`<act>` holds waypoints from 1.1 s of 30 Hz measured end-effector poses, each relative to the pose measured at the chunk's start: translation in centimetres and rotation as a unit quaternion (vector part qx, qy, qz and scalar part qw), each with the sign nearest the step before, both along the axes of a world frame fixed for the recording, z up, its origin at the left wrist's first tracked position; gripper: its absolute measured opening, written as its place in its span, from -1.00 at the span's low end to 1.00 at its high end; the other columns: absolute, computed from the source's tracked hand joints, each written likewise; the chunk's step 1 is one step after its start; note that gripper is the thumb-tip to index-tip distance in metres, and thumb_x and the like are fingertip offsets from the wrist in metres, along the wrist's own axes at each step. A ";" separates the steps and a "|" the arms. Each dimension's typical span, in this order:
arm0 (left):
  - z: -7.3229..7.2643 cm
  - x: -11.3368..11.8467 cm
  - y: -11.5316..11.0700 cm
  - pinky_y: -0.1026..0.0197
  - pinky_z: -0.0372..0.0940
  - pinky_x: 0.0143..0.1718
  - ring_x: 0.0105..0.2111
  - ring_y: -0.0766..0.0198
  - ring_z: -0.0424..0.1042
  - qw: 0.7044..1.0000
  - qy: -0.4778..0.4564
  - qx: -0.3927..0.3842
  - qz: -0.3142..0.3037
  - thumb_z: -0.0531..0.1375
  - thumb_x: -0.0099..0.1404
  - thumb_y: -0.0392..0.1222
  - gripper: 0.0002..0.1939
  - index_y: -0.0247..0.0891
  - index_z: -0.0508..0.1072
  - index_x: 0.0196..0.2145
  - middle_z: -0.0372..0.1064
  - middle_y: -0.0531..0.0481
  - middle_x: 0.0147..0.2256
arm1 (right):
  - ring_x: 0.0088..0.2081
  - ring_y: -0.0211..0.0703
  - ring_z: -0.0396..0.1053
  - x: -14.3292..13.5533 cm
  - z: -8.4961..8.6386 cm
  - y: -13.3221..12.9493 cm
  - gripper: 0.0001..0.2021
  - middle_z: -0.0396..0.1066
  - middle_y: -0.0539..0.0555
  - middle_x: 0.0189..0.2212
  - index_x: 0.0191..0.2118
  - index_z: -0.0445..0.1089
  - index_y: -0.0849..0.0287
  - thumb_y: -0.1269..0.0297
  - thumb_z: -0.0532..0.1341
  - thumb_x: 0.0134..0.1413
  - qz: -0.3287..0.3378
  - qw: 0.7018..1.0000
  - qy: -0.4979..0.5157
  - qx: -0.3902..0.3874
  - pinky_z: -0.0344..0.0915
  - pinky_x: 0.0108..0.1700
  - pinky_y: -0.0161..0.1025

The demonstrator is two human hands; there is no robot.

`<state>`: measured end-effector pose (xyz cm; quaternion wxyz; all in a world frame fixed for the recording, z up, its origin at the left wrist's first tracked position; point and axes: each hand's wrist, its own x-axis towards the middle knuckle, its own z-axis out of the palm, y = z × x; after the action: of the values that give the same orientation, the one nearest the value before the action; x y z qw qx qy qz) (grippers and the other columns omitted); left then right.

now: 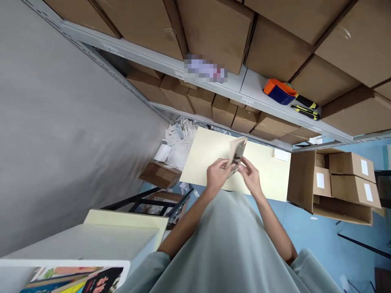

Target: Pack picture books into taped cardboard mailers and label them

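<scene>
Over the cream tabletop [210, 146] I hold a thin booklet [237, 149] upright and slightly tilted. One side is pale beige, the other carries a dark picture. My left hand [217, 173] grips its lower left edge between thumb and fingers. On the opposite side, my right hand [250, 174] pinches the lower right edge. The fingers partly cover the booklet's lower end. A small white piece [281, 154] lies at the tabletop's far right corner.
Shelves with brown cartons [214, 28] rise beyond the table. A tape dispenser [279, 91] and a box cutter [305, 112] lie on one shelf. An open carton [301, 179] with boxes stands right. Paper scraps [180, 138] heap at left; a white bin [125, 268] holds books.
</scene>
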<state>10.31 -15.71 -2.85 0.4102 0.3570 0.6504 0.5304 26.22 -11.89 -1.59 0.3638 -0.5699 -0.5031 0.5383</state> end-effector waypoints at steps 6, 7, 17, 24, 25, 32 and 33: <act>0.2 -3.6 1.2 0.00 0.52 0.09 -0.04 -0.01 0.62 0.990 0.046 0.040 -0.126 0.42 0.28 -0.13 -0.65 0.00 0.73 0.03 0.64 -0.12 -0.06 | -0.32 -0.01 0.49 -5.9 -0.1 -0.5 -0.43 0.60 0.09 -0.37 -0.22 0.61 0.13 -0.37 0.34 0.17 -0.017 0.998 -0.049 -0.022 0.48 -0.23 -0.13; -0.4 -4.8 1.7 -0.02 0.52 0.12 0.01 -0.03 0.62 0.989 0.032 0.038 -0.137 0.43 0.26 -0.13 -0.61 0.00 0.72 0.06 0.64 -0.13 -0.01 | -0.32 -0.01 0.49 -6.0 -0.2 -0.2 -0.42 0.61 0.10 -0.35 -0.21 0.62 0.12 -0.39 0.35 0.15 -0.014 0.998 -0.046 -0.033 0.49 -0.21 -0.12; -8.9 -13.4 4.4 -0.04 0.57 0.06 -0.02 -0.12 0.66 0.915 -0.358 -0.124 -0.139 0.43 0.19 0.34 -0.46 -0.19 0.71 -0.16 0.70 -0.14 -0.12 | -0.34 -0.01 0.47 -6.1 -1.5 3.9 -0.49 0.59 0.05 -0.35 -0.07 0.69 0.03 -0.32 0.39 0.18 0.135 0.972 -0.103 -0.165 0.49 -0.22 -0.13; -11.9 -13.2 3.8 -0.09 0.57 0.08 0.00 -0.27 0.65 0.874 -0.414 -0.251 -0.047 0.50 -0.08 0.46 -0.40 -0.10 0.72 -0.32 0.71 -0.07 -0.19 | -0.47 -0.07 0.34 -6.5 -7.4 7.1 -0.46 0.50 0.00 -0.48 -0.10 0.73 -0.03 -0.35 0.47 -0.01 0.111 0.957 -0.148 -0.224 0.42 -0.34 -0.12; -12.4 -13.0 3.6 -0.11 0.57 0.10 0.01 -0.29 0.64 0.867 -0.419 -0.267 -0.036 0.49 -0.11 0.49 -0.37 -0.09 0.72 -0.33 0.71 -0.08 -0.19 | -0.48 -0.06 0.35 -6.4 -8.1 7.4 -0.45 0.51 -0.01 -0.48 -0.09 0.74 -0.05 -0.35 0.48 -0.03 0.109 0.955 -0.153 -0.231 0.43 -0.34 -0.11; -14.7 -12.2 3.6 -0.16 0.57 0.10 0.00 -0.34 0.65 0.844 -0.442 -0.298 -0.046 0.48 -0.16 0.51 -0.35 -0.09 0.72 -0.36 0.71 -0.12 -0.19 | -0.24 0.24 0.62 -6.0 -9.5 8.4 -0.56 0.68 0.02 -0.29 -0.13 0.76 -0.13 -0.31 0.46 0.03 0.142 0.948 -0.094 -0.269 0.60 -0.07 0.10; -14.8 -12.2 3.8 -0.15 0.58 0.10 0.00 -0.34 0.66 0.846 -0.439 -0.297 -0.050 0.48 -0.15 0.52 -0.35 -0.09 0.72 -0.35 0.71 -0.12 -0.19 | -0.21 0.25 0.64 -6.0 -9.4 8.6 -0.54 0.70 0.03 -0.26 -0.09 0.76 -0.11 -0.31 0.44 0.06 0.147 0.948 -0.086 -0.268 0.60 -0.03 0.10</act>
<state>-1.86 -11.95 -17.70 0.7653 -0.0202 0.5099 0.3923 20.19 -3.29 -10.99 0.0703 -0.6104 -0.4480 0.6495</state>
